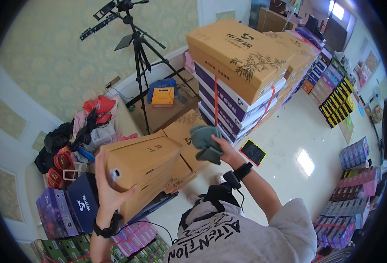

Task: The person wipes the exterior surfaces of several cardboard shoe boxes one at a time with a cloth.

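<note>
My left hand (pixel 111 191) grips the near end of a brown cardboard box (pixel 136 153), fingers along its left edge and thumb across the end face. A round hole with something white in it shows beside the palm. In my right hand (pixel 223 149) is a crumpled dark green cloth (pixel 205 136), pinched at its right side and held up over the boxes. Under and behind the gripped box are more brown boxes (pixel 187 131), partly covered by it and by the cloth. Each wrist wears a black strap with a cable.
A tall strapped stack of boxes (pixel 233 101) stands ahead, right of a black tripod (pixel 136 41). Clothes and bags (pixel 88 127) heap up at the left. Purple and blue boxes (pixel 81 204) stand below them. A black panel with a bright border (pixel 253 152) lies on the floor.
</note>
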Demonstrator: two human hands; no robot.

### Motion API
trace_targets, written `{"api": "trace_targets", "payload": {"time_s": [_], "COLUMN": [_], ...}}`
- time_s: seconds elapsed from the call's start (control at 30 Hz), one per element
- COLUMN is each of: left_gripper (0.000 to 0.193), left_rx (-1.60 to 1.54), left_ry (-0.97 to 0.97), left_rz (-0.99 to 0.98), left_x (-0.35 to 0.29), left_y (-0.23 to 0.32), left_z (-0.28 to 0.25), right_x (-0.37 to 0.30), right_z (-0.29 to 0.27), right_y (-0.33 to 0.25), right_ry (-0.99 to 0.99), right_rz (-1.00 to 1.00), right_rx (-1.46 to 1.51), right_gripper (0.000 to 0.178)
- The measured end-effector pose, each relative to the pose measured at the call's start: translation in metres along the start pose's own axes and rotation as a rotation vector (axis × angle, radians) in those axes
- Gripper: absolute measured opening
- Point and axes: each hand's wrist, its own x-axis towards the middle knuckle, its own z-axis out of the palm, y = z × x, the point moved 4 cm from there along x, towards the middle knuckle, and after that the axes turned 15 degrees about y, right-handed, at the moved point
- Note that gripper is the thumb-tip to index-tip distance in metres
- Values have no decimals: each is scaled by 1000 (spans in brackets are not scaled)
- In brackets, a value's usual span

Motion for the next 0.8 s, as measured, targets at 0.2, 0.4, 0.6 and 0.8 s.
{"api": "trace_targets", "payload": {"time_s": [0.2,0.4,0.6,0.8], "left_gripper": [113,107,99,39], "left_rx": [-126,246,321,496], "left_ry": [305,467,381,362], "left_rz": [83,736,974,1279], "left_x": [56,126,181,147], "left_y": [52,203,295,326], "left_z": [-40,-32,97,270], "right_x": [14,9,-20,-87], "right_z": [-44,-59,-71,-101], "right_y": [27,15,-37,-122], "right_ry": [39,-70,-58,10], "right_rz": [135,187,79,-38], "right_rx": [-77,-105,-220,-300], "right_gripper": [34,37,38,44]}}
